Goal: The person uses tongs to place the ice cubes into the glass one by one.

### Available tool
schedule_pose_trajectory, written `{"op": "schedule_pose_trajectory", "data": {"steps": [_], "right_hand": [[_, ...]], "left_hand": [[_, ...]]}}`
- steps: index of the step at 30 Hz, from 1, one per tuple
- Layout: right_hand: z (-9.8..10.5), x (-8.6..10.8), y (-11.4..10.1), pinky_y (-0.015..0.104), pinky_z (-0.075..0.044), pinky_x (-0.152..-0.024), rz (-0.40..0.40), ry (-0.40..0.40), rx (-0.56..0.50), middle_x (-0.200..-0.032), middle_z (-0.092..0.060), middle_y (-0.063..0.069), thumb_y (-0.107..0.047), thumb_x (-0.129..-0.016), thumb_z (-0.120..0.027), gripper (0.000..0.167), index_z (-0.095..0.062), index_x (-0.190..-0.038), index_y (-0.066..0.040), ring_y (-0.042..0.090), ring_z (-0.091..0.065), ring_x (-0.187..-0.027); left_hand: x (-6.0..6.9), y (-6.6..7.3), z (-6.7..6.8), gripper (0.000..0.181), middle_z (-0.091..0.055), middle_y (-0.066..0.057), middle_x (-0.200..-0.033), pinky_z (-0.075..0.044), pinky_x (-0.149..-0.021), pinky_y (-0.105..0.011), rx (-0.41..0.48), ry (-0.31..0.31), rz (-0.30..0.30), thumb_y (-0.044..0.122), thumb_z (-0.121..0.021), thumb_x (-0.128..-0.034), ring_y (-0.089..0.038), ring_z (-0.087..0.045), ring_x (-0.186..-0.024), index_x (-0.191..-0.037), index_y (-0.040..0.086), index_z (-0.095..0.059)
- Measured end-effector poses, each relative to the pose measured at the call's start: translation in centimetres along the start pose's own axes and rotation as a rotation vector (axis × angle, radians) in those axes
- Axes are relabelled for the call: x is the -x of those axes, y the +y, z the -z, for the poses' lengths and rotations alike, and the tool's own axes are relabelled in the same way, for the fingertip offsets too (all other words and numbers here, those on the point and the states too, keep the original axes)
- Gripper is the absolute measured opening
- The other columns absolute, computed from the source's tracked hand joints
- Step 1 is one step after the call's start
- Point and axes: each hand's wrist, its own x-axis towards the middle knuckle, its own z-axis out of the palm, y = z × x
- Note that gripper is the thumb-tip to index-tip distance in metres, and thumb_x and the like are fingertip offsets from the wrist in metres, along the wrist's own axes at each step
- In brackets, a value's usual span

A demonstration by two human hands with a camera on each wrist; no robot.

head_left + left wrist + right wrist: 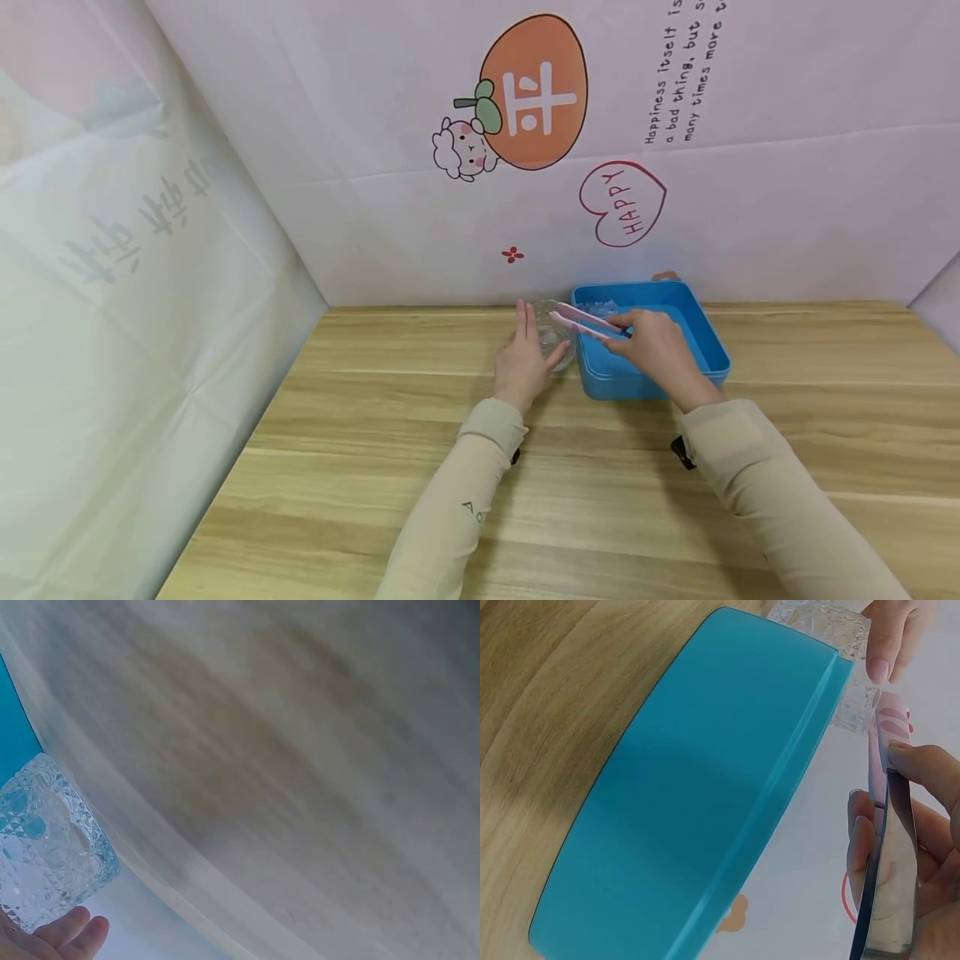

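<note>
Pink-tipped tongs are held by my right hand, their tips over a clear patterned glass bowl. In the right wrist view my right hand has thumb and fingers on either side of the tongs. My left hand rests against the left side of the bowl, thumb and fingers spread around it. The left wrist view shows fingertips beside the faceted glass. Whether anything is between the tong tips cannot be told.
A blue open box stands right of the bowl, close beside it, with translucent pieces at its back left. Behind is a printed white sheet; the wooden table extends toward the front.
</note>
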Motion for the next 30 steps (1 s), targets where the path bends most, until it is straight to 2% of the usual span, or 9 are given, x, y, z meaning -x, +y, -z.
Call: {"op": "schedule_pose_trajectory", "data": {"steps": [1,5,9,11,15,17,22,26,30], "right_hand": [[0.0,0.0,0.0,0.024,-0.034,-0.044,-0.002,-0.001,0.0,-0.11,-0.066,0.03,-0.016,-0.086,-0.069,0.041,-0.063,-0.121,0.004,0.017,-0.05,-0.052],[0.0,0.1,0.0,0.024,-0.033,-0.044,-0.003,0.001,0.007,-0.112,-0.065,0.03,-0.016,-0.085,-0.07,0.042,-0.063,-0.122,0.004,0.017,-0.05,-0.052],[0.0,0.2,-0.1,0.025,-0.032,-0.044,0.004,0.007,0.013,-0.111,-0.065,0.03,-0.016,-0.085,-0.07,0.042,-0.063,-0.121,0.004,0.018,-0.05,-0.053],[0.0,0.2,-0.1,0.025,-0.033,-0.044,0.008,0.011,0.014,-0.111,-0.065,0.03,-0.017,-0.085,-0.071,0.043,-0.063,-0.121,0.004,0.018,-0.052,-0.055],[-0.1,0.1,-0.1,0.025,-0.035,-0.044,0.012,0.01,0.006,-0.112,-0.065,0.03,-0.018,-0.084,-0.071,0.045,-0.062,-0.122,0.005,0.019,-0.055,-0.055],[-0.1,0.1,0.0,0.025,-0.037,-0.045,0.02,0.021,0.0,-0.113,-0.064,0.03,-0.018,-0.084,-0.071,0.045,-0.062,-0.122,0.005,0.02,-0.057,-0.059],[0.1,0.0,0.4,0.029,-0.048,-0.054,0.024,0.084,-0.024,-0.107,-0.066,0.029,-0.018,-0.083,-0.071,0.046,-0.062,-0.121,0.006,0.027,-0.062,-0.072],[0.4,-0.2,0.8,0.03,-0.051,-0.055,-0.021,0.125,-0.045,-0.104,-0.065,0.029,-0.019,-0.084,-0.071,0.048,-0.061,-0.123,0.007,0.029,-0.064,-0.074],[0.7,-0.4,1.4,0.028,-0.045,-0.05,-0.075,0.14,-0.043,-0.107,-0.063,0.03,-0.021,-0.085,-0.07,0.049,-0.059,-0.124,0.007,0.029,-0.062,-0.071]], "left_hand": [[0.2,0.2,0.4,0.085,-0.009,-0.007,-0.163,-0.054,-0.085,-0.032,0.007,-0.012,0.006,0.059,-0.044,-0.094,-0.022,-0.054,-0.127,-0.154,0.007,-0.013],[0.1,0.3,0.3,0.086,-0.011,-0.007,-0.163,-0.054,-0.086,-0.032,-0.015,-0.011,0.012,0.061,-0.043,-0.0932,-0.02,-0.057,-0.124,-0.154,0.007,-0.014],[0.0,0.4,0.2,0.087,-0.013,-0.006,-0.163,-0.054,-0.076,-0.029,-0.041,-0.003,0.017,0.063,-0.042,-0.0925,-0.018,-0.066,-0.103,-0.154,0.008,-0.014],[0.1,0.4,0.3,0.087,-0.013,-0.006,-0.162,-0.053,-0.069,-0.027,-0.046,-0.003,0.018,0.062,-0.043,-0.0924,-0.017,-0.067,-0.088,-0.154,0.008,-0.014],[0.1,0.5,0.3,0.087,-0.014,-0.007,-0.162,-0.051,-0.064,-0.026,-0.049,-0.002,0.017,0.062,-0.044,-0.0925,-0.016,-0.064,-0.077,-0.154,0.007,-0.014],[0.2,0.5,0.4,0.087,-0.014,-0.007,-0.162,-0.051,-0.064,-0.026,-0.05,0.001,0.016,0.061,-0.044,-0.0924,-0.016,-0.064,-0.077,-0.154,0.007,-0.015],[0.2,0.4,0.3,0.087,-0.014,-0.007,-0.162,-0.047,-0.057,-0.024,-0.045,0.012,0.016,0.06,-0.048,-0.0918,-0.014,-0.058,-0.065,-0.153,0.006,-0.017],[0.1,0.4,0.2,0.087,-0.016,-0.007,-0.162,-0.036,-0.048,-0.021,-0.051,0.022,0.011,0.06,-0.048,-0.0915,-0.01,-0.045,-0.052,-0.153,0.006,-0.017],[0.1,0.4,0.2,0.087,-0.016,-0.008,-0.162,-0.036,-0.047,-0.021,-0.058,0.029,0.005,0.06,-0.048,-0.0917,-0.01,-0.045,-0.051,-0.153,0.006,-0.018]]}}
